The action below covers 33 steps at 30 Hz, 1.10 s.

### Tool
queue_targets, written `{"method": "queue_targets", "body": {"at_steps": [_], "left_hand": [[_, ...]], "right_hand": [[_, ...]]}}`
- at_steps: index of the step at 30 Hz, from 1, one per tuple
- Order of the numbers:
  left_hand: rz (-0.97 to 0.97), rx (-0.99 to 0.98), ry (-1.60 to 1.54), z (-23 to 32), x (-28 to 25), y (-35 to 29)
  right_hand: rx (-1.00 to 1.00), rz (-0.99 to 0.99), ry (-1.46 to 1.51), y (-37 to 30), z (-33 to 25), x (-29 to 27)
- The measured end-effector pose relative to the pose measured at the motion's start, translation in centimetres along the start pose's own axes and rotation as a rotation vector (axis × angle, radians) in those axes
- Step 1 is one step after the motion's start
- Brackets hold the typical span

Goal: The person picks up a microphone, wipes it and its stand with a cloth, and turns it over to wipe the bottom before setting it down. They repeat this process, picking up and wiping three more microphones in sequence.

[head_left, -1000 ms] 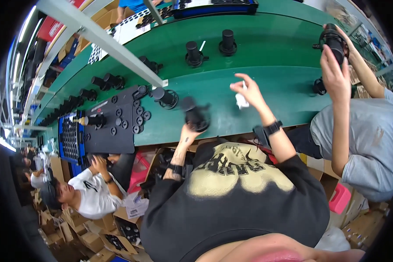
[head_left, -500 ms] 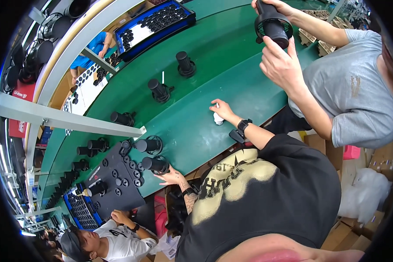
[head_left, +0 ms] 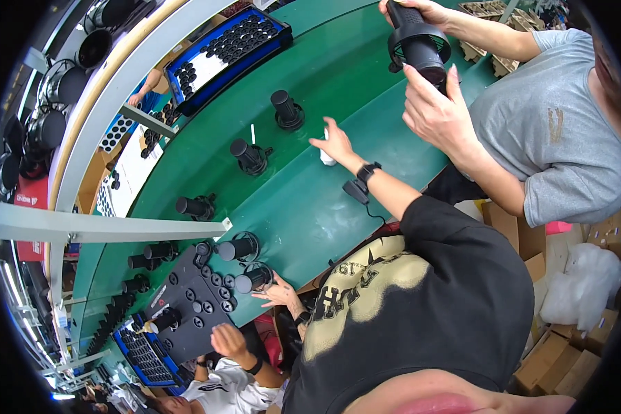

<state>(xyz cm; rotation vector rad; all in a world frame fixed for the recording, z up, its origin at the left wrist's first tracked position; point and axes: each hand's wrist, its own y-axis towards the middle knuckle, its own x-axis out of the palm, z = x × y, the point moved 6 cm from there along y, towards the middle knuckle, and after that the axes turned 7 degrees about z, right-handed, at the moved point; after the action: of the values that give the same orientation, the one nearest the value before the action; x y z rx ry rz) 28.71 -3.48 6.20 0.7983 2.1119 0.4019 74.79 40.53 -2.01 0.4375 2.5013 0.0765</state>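
Observation:
My right hand [head_left: 335, 146] reaches over the green bench, thumb and forefinger spread. Its other fingers are closed round a crumpled white wad [head_left: 327, 157], perhaps cloth. Beyond its fingertips a black cylindrical device [head_left: 287, 110] with a round caged base stands upright. My left hand [head_left: 280, 293] rests at the bench's near edge, fingers stretched out against the ringed base of another black cylindrical device [head_left: 252, 279], which lies tilted. A similar device [head_left: 238, 247] lies just beyond it.
More black devices [head_left: 250, 157] stand along the green conveyor [head_left: 207, 165]. A grey metal beam [head_left: 117, 226] crosses at left. Round black parts lie on a dark mat [head_left: 186, 293]. At right a co-worker's hands [head_left: 438, 110] hold a device; another person's hand [head_left: 231, 343] is at lower left.
My right hand has moved forward and left with the white wad, towards the standing devices. My left hand stays by the same device. The lower-left co-worker's hand has lifted towards the mat.

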Motion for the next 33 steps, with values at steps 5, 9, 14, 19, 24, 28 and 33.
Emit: {"method": "queue_targets", "body": {"at_steps": [5, 9, 14, 19, 24, 28, 33], "left_hand": [[-0.01, -0.006, -0.019, 0.7, 0.6, 4.8], [-0.014, -0.062, -0.05, 0.4, 1.0, 6.8], [-0.095, -0.353, -0.228, -0.8, 1.2, 9.0], [-0.649, -0.857, -0.902, 3.5, 0.4, 12.0], [-1.331, -0.478, -1.265, 16.4, -0.3, 18.0], [-1.18, -0.235, -1.293, 18.8, -0.3, 24.2], [-0.971, 0.102, -1.252, 22.3, -1.1, 30.9]], "right_hand": [[-0.071, 0.0, 0.01, 5.9, -7.7, 1.3], [-0.149, -0.083, -0.065, 7.8, -9.3, 4.4], [-0.112, -0.192, -0.147, 8.9, -7.9, 6.2], [-0.124, -0.111, -0.179, 8.5, -7.4, 3.6], [-0.135, 0.025, -0.044, 5.2, -6.5, -1.5], [-0.125, 0.169, 0.079, 0.0, -2.1, -6.2], [-0.006, 0.113, -0.143, -9.2, 10.4, -12.0]]}}
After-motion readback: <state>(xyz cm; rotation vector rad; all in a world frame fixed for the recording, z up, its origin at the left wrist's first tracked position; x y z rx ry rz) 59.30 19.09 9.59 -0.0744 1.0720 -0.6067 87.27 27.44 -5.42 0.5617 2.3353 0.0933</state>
